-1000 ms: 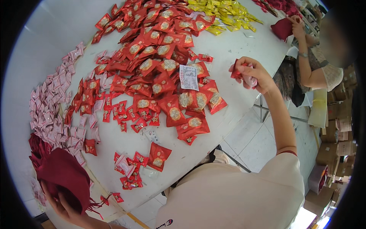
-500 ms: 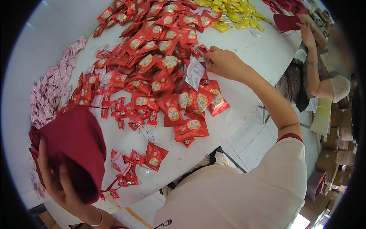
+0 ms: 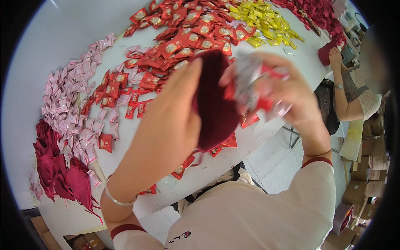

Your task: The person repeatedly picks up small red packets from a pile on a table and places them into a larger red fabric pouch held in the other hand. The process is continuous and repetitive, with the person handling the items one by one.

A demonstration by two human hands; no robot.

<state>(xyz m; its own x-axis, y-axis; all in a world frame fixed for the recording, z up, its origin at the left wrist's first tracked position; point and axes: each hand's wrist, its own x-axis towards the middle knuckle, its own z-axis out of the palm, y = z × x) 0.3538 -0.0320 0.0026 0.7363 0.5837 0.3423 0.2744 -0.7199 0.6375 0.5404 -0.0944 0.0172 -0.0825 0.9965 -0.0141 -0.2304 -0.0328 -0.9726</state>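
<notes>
Holding a dark red cloth pouch [image 3: 214, 104] up above the near edge of the white table [image 3: 266, 133], we are clasping it in our left hand [image 3: 166, 125], fingers wrapped around its side. Our right hand [image 3: 287, 91] is gripping a blurred clutch of red and silvery packets [image 3: 254, 83] at the pouch's mouth, so the filling looks underway, not finished. Across the table's middle, many red sachets [image 3: 183, 41] are lying loose. Along the left edge, pale pink packets [image 3: 71, 100] are forming a band, with more dark red pouches [image 3: 58, 162] piled at the near left corner. Yellow packets [image 3: 266, 21] are sitting toward the far right, where another person's hand [image 3: 334, 56] is working.
</notes>
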